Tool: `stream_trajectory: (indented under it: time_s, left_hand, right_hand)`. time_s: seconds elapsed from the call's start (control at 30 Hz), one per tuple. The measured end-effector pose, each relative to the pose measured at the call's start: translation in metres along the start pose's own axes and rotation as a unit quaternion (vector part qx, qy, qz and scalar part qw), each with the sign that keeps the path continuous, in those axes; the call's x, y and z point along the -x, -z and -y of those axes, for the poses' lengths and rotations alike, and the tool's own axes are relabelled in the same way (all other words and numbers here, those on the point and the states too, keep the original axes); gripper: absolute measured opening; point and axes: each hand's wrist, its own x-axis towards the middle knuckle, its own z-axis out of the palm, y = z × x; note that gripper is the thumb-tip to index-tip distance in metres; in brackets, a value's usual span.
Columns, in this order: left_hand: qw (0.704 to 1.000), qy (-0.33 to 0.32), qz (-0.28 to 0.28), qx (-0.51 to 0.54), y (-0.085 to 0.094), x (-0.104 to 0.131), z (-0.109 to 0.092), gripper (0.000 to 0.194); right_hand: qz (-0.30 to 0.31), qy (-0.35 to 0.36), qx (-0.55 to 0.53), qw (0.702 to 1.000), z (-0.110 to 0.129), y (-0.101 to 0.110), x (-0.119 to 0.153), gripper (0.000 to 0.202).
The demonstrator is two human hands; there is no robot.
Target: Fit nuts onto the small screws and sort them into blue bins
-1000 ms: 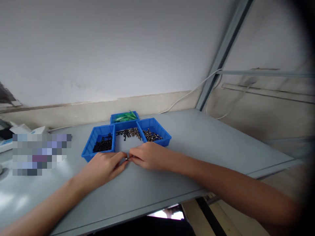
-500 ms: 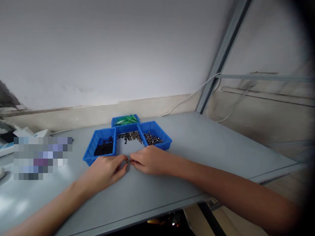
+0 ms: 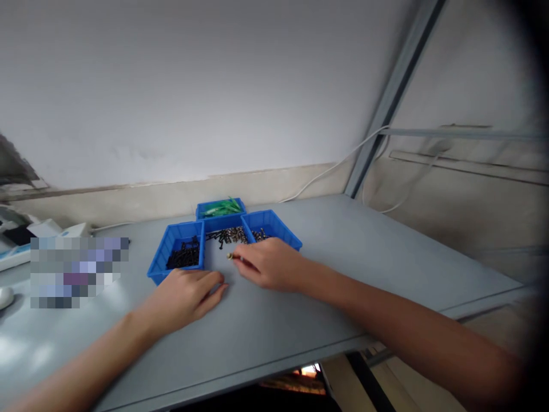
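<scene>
My right hand (image 3: 268,264) pinches a small screw (image 3: 230,256) between thumb and fingertips, just in front of a loose pile of screws (image 3: 227,234) on the grey table (image 3: 364,257). My left hand (image 3: 189,292) rests palm down on the table beside the left blue tray (image 3: 169,246) of black screws, its fingers loosely curled; nothing shows in it. The right blue tray (image 3: 274,220) holds metal parts and is partly hidden by my right hand. A rear blue tray (image 3: 221,209) holds green pieces.
A white cable (image 3: 326,169) runs along the wall to a slanted metal post (image 3: 386,103). White devices (image 3: 26,237) and a blurred patch lie at the far left. The table's front edge runs close below my forearms.
The hands were together on one small piece. Now my right hand has moved forward toward the screw pile with the screw, and my left hand stays behind on the table.
</scene>
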Motion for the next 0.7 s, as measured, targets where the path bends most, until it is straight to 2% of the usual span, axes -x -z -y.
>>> stream_trajectory:
  time_s: [0.07,0.17,0.27,0.33,0.37,0.43,0.5,0.53,0.63,0.7]
  left_hand:
    - [0.999,-0.023,0.029,0.002,0.000,-0.001,-0.001,0.030]
    - [0.997,-0.040,0.058,0.015,-0.001,-0.002,-0.002,0.028]
    - [0.996,-0.040,0.073,0.017,0.000,-0.003,-0.001,0.028]
    - [0.996,-0.039,0.077,0.020,0.001,-0.004,-0.001,0.028]
    - [0.996,-0.040,0.078,0.022,0.001,-0.004,-0.002,0.029]
    - [0.996,-0.042,0.079,0.027,0.002,-0.004,-0.003,0.029]
    - [0.996,-0.040,0.078,0.027,0.002,-0.004,-0.004,0.030]
    - [0.996,-0.038,0.081,0.027,0.002,-0.004,-0.004,0.030]
    - [0.994,-0.040,0.100,0.033,0.001,-0.003,-0.005,0.030]
    - [0.993,-0.043,0.109,0.032,0.000,-0.003,-0.005,0.029]
  right_hand:
    - [-0.015,-0.071,0.060,0.996,-0.008,0.003,-0.001,0.023]
    - [0.014,-0.176,0.139,0.974,-0.020,0.003,-0.004,0.024]
    - [0.053,-0.230,0.161,0.958,-0.026,0.002,-0.006,0.025]
    - [0.037,-0.233,0.153,0.960,-0.025,0.001,-0.006,0.027]
    - [0.019,-0.213,0.143,0.966,-0.023,0.002,-0.006,0.027]
    - [-0.016,-0.122,0.105,0.987,-0.015,0.002,-0.005,0.024]
    - [-0.021,-0.004,0.049,0.999,-0.005,0.000,-0.003,0.018]
    - [-0.013,0.033,0.023,0.999,0.000,-0.002,-0.002,0.017]
    - [0.031,0.083,-0.032,0.996,0.012,-0.019,0.002,0.018]
    - [0.032,0.095,-0.060,0.993,0.014,-0.034,0.003,0.021]
